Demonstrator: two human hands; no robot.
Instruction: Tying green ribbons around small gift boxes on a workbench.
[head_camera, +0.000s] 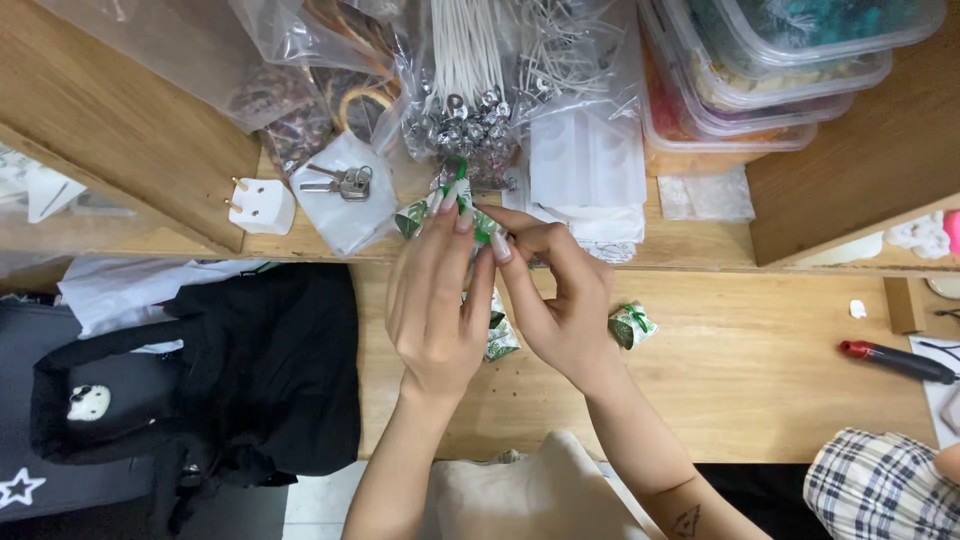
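Note:
My left hand (437, 300) and my right hand (556, 296) meet over the wooden table (760, 370). Both pinch a small packet in white paper with green leaf print (458, 208), a green ribbon end sticking up between the fingertips. Part of another leaf-print packet (499, 338) shows under my hands. A finished little wrapped packet with a green bow (631, 325) lies on the table just right of my right hand.
A black bag (265, 370) lies at left. On the shelf behind stand a white plug adapter (261, 205), keys (345, 181), a bag of white wicks (480, 70), and stacked plastic boxes (760, 70). A red-tipped tool (895, 360) lies at right, near another person's checked sleeve (880, 490).

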